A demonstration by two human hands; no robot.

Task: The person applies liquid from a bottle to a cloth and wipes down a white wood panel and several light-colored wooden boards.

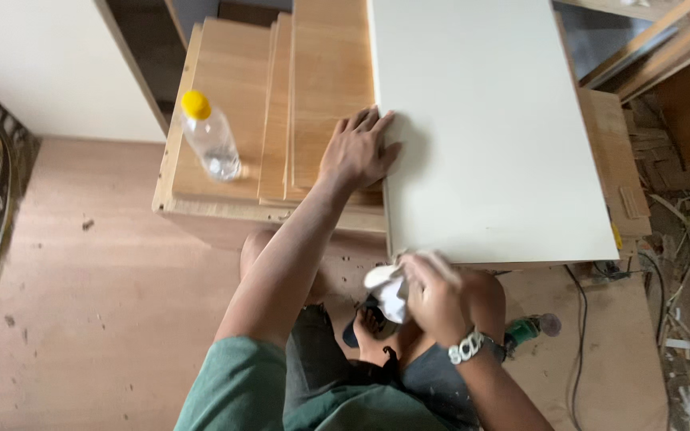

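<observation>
While wiping that white panel (493,128) edge: left hand (358,150) flat, bracing it on the wood stack (281,96); right hand (433,295) clenching cloth (385,289). Short, firm strokes.

We see one package: a clear plastic bottle (210,138) with a yellow cap, standing upright at ten o'clock on the wooden boards (237,96). We spot no labels, signs or screens.

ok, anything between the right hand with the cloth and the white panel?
Nothing visible. The right hand holds the white cloth right at the white panel's near edge. The left hand rests flat at the panel's left edge.
</observation>
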